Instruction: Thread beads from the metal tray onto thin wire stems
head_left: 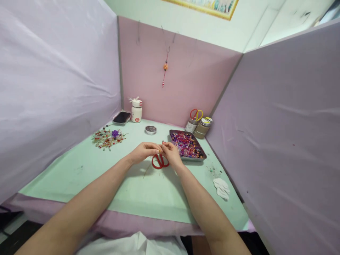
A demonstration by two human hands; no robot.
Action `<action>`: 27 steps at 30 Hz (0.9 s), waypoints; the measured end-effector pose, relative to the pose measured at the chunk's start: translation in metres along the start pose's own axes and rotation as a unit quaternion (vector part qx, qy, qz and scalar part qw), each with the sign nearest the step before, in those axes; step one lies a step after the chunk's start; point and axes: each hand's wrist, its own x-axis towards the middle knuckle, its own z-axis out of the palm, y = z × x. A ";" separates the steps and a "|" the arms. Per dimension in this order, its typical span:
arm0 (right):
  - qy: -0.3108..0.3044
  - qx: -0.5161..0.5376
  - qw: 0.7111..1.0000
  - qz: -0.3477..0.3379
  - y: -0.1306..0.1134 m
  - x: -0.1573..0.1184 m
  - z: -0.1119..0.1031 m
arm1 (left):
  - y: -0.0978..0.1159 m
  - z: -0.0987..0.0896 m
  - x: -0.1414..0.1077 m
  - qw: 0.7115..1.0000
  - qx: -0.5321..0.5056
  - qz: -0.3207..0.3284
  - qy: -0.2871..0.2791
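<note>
Booth with lilac side panels (278, 124) and pink back panel (143, 67); tabletop (124, 198) under pale green cloth — dial centred on the hands, twelve at the back panel, six at the near edge. At centre, above the cloth: left hand (145, 151) and right hand (172, 153), tip to tip, fingers gathered in a pinch around one small piece (160, 151), largely hidden. Grip from both sides presumably for steadiness in close work. Long axis and pointing of small piece: cannot tell behind the fingertips. Just toward seven, a thin strand (146, 171), slanting from one o'clock to seven; link with the small piece not clear. Under the hands, red-handled scissors (157, 168), loops toward six, blades out of sight; perhaps so placed for quick reach. At three, near the right hand, a tray (204, 156) of mixed beads (186, 144), rim likely useful against rolling. At two, a pot of scissors (191, 125) and a lidded jar (202, 130). At eleven, a round tin (151, 130), with a white bottle (136, 114) beyond. At ten, a phone (122, 117); between nine and ten, a heap of beaded strands (107, 139). At four, crumpled tissue (221, 189). At twelve, hung on the back panel — a beaded ornament (165, 67), long axis nearly upright.
</note>
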 end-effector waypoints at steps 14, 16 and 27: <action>-0.057 -0.057 0.996 0.024 0.010 0.001 0.000 | -0.003 0.004 0.001 0.999 0.004 -0.031 0.027; -0.057 -0.103 0.993 0.008 0.012 0.002 -0.002 | -0.003 0.003 0.001 0.999 0.013 -0.031 0.037; 0.033 -0.147 0.983 -0.102 0.003 -0.001 -0.001 | -0.013 0.002 0.009 0.982 0.046 -0.027 0.182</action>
